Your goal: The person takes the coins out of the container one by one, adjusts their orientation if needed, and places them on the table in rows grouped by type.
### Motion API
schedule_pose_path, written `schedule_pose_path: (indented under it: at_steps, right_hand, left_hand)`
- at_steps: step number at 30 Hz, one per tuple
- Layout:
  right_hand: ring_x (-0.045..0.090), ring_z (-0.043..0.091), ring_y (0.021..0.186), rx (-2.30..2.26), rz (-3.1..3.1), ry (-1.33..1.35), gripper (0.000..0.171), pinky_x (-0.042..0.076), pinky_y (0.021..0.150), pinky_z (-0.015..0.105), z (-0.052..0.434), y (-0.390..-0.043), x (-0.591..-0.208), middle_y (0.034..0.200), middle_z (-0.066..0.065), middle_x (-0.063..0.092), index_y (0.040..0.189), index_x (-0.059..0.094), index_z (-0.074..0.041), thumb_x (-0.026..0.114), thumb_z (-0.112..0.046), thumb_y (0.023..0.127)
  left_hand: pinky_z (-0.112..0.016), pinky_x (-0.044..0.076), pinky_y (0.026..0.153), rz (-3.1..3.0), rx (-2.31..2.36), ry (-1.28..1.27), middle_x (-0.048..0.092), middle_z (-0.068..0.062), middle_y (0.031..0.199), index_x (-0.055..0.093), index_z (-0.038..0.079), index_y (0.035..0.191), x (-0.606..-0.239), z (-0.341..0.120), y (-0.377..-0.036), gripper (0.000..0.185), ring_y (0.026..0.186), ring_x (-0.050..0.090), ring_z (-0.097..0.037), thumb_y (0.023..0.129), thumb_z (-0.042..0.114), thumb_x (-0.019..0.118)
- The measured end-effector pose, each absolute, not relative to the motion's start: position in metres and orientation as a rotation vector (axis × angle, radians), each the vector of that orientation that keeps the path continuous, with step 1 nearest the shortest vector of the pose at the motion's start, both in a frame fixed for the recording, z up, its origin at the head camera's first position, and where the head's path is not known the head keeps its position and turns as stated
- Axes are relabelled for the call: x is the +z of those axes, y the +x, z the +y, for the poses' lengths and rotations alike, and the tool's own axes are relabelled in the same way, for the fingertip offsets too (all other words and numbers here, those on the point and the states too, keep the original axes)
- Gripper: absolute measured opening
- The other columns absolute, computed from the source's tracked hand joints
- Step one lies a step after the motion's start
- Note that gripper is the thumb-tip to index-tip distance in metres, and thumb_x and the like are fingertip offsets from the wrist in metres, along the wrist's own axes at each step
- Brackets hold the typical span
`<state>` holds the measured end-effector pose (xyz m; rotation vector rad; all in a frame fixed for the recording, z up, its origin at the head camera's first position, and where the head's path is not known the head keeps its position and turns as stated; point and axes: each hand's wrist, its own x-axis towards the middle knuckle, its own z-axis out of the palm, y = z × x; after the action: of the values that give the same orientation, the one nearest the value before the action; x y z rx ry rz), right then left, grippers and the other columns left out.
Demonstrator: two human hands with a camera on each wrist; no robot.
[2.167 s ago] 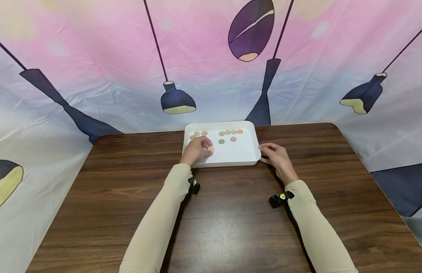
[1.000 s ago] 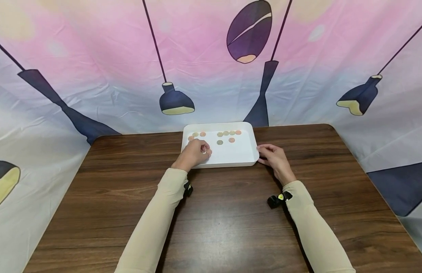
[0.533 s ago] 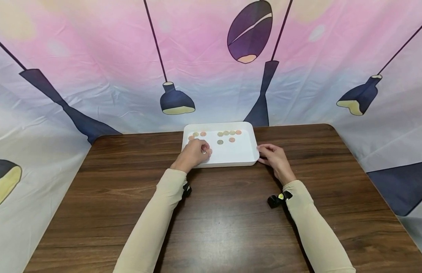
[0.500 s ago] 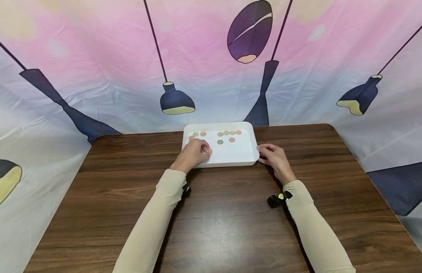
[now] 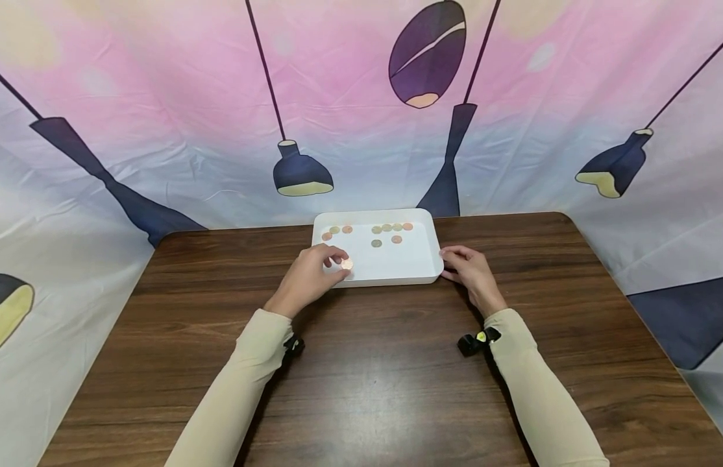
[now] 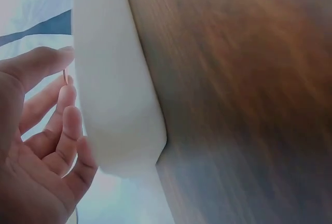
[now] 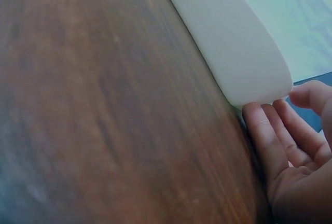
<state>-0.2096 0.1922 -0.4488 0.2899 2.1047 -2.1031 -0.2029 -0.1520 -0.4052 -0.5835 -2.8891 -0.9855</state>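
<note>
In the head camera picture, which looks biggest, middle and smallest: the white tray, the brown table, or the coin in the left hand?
1. Brown table, biggest by far.
2. White tray, middle.
3. Coin pinched by the left hand, smallest.

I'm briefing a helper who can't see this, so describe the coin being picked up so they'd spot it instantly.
On the brown table sits a white tray. At its near-left corner the left hand pinches one coin between thumb and fingertip. Unlike the other coins lying along the far wall, it is held.
</note>
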Motion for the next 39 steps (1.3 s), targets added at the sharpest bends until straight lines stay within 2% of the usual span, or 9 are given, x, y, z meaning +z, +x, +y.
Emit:
schedule_pose_path:
  at_steps: [9,19,27,33,39]
  right_hand:
    - [0.067,0.006,0.099,-2.11,2.118,0.247,0.046,0.062,0.087,0.02,0.194,-0.212,-0.451,0.127,0.012,0.064,0.145,0.057,0.007,0.062,-0.02,0.108]
    - [0.067,0.007,0.094,-2.123,2.101,0.276,0.041,0.063,0.082,0.021,0.192,-0.214,-0.451,0.116,0.005,0.065,0.141,0.06,0.005,0.063,-0.017,0.108]
    - [0.067,0.006,0.095,-2.122,2.106,0.28,0.043,0.062,0.083,0.02,0.196,-0.214,-0.454,0.117,0.004,0.066,0.142,0.058,0.007,0.063,-0.019,0.108]
    - [0.066,0.006,0.096,-2.113,2.112,0.268,0.044,0.062,0.085,0.02,0.195,-0.214,-0.454,0.12,0.006,0.065,0.143,0.058,0.006,0.062,-0.019,0.108]
    - [0.066,0.007,0.096,-2.11,2.108,0.276,0.041,0.062,0.084,0.02,0.193,-0.214,-0.454,0.119,0.005,0.065,0.142,0.059,0.006,0.062,-0.018,0.108]
  left_hand:
    - [-0.033,0.055,0.073,-2.856,-1.037,-0.576,0.072,0.001,0.096,0.079,0.012,0.108,-0.404,-0.178,-0.175,0.018,0.083,0.063,-0.018,0.092,0.017,0.082]
    - [-0.031,0.051,0.071,-2.896,-0.934,-0.536,0.068,0.004,0.092,0.079,0.016,0.103,-0.41,-0.201,-0.156,0.015,0.082,0.06,-0.014,0.09,0.019,0.085]
    - [-0.03,0.05,0.07,-2.92,-0.888,-0.499,0.067,0.005,0.09,0.079,0.018,0.102,-0.412,-0.214,-0.15,0.015,0.082,0.06,-0.014,0.089,0.02,0.086]
    - [-0.03,0.048,0.068,-3.002,-0.83,-0.483,0.067,0.008,0.085,0.078,0.02,0.099,-0.413,-0.224,-0.15,0.009,0.077,0.059,-0.011,0.092,0.024,0.082]
    - [-0.031,0.051,0.066,-3.11,-0.808,-0.459,0.068,0.008,0.082,0.078,0.016,0.096,-0.415,-0.23,-0.149,0.007,0.072,0.06,-0.009,0.096,0.023,0.078]
